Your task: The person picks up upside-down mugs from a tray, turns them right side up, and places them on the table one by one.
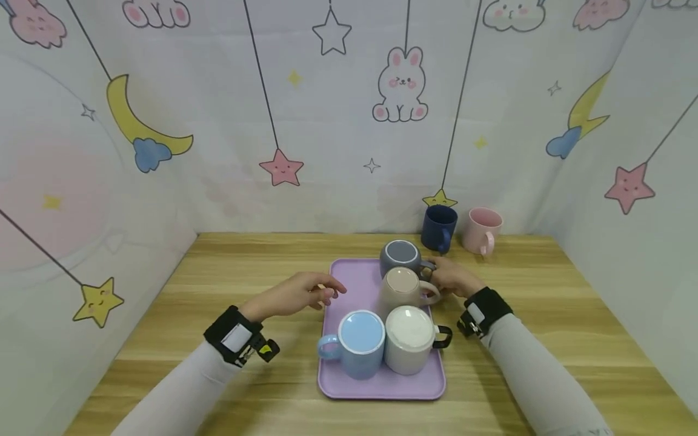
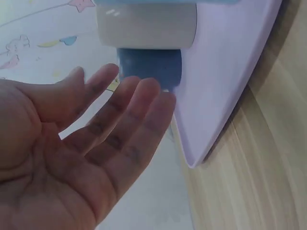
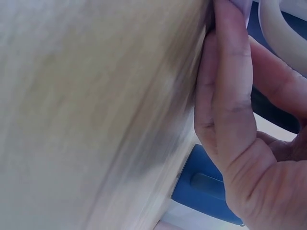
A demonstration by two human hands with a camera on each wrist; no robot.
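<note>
My right hand is at the handle of a dark grey mug, fingers bent around it. This mug stands upside down at the far right corner of a lavender tray. In the right wrist view, two fingers stretch low along the wood to the tray edge. My left hand hovers at the tray's left side, holding nothing; its fingers are spread and loosely bent. Upside down on the tray are also a beige mug, a light blue mug and a white mug with a black handle.
A navy mug and a pink mug stand upright behind the tray, at the back right of the wooden table. A patterned cloth backdrop rises along the back and sides.
</note>
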